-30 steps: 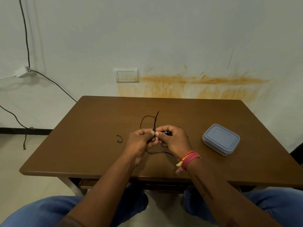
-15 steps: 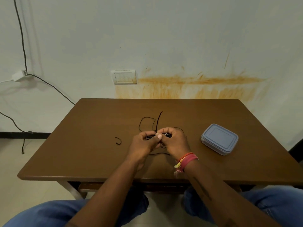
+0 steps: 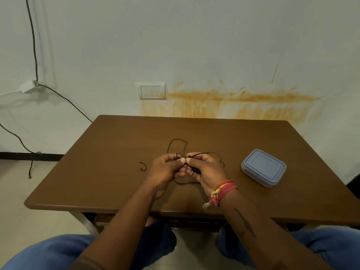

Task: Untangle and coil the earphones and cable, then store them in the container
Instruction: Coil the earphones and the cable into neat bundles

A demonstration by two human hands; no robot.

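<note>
Thin black earphones [image 3: 176, 142] lie tangled at the middle of the brown table [image 3: 116, 149]. My left hand [image 3: 165, 170] and my right hand [image 3: 206, 170] meet over them, each pinching the black cord between thumb and fingers. A loop of cord arcs away behind the hands, another hangs below them. The metal plug [image 3: 191, 173] sticks out under my right fingers. A blue-grey lidded container [image 3: 263, 167] sits shut on the table to the right of my right hand, apart from it.
A small black hook-shaped piece [image 3: 143, 166] lies on the table left of my left hand. The wall behind carries a switch plate [image 3: 153, 91] and a black wire [image 3: 64, 100] hanging at the left. My knees are under the table's near edge.
The upright strand that stood above the hands has dropped. The cord now runs sideways between my fingertips, and the plug shows below my right fingers.
</note>
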